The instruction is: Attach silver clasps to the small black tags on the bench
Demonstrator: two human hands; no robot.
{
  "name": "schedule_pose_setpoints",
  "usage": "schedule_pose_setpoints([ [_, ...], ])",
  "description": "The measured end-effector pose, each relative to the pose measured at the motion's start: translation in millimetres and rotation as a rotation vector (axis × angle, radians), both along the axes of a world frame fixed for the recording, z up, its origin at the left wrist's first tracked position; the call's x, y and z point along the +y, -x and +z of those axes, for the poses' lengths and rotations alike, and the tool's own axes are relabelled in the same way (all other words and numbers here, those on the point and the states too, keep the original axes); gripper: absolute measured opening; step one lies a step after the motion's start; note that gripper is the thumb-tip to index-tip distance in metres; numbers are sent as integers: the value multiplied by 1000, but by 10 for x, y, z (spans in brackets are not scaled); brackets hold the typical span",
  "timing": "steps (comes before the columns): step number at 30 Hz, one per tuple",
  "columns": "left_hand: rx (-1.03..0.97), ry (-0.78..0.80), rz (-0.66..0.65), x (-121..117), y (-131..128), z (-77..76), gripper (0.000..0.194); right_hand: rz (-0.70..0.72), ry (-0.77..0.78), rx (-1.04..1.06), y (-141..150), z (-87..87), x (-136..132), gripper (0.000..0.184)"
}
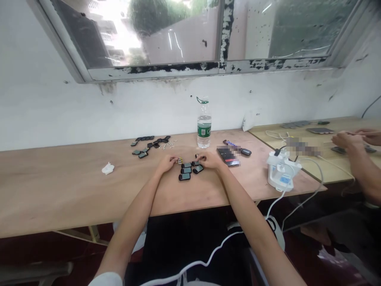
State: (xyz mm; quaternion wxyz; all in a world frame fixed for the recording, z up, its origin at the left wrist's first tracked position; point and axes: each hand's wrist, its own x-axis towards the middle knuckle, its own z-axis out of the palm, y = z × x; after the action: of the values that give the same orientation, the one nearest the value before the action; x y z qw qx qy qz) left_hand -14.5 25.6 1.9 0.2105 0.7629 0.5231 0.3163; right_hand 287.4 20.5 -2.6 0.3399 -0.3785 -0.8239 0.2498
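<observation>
Both of my hands rest on the wooden table (59, 186) near its middle. My left hand (167, 162) is curled with its fingers closed on a small yellowish part (179, 160) at the fingertips. My right hand (210, 159) is closed, its fingers pinched on a small dark piece (197, 156). Between and just in front of the hands lies a cluster of several small black rectangular screen parts (188, 170). A second, larger scatter of the same black parts (149, 143) lies farther back to the left.
A water bottle (204, 125) stands behind my hands. A phone (228, 156) and a dark key fob (245, 151) lie to the right, a white power strip (280, 171) with cables beyond. A crumpled tissue (107, 168) lies left. Another person's hands (348, 140) work at the right table.
</observation>
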Motion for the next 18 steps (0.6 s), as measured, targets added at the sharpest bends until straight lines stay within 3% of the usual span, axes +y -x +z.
schedule_pose_setpoints([
  [7,-30,-21,74,19,9,2,27,-20,-17,-36,-14,-7,12,18],
  [18,-44,-50,101,52,-7,19,16,-58,-70,-71,-10,7,-2,19],
])
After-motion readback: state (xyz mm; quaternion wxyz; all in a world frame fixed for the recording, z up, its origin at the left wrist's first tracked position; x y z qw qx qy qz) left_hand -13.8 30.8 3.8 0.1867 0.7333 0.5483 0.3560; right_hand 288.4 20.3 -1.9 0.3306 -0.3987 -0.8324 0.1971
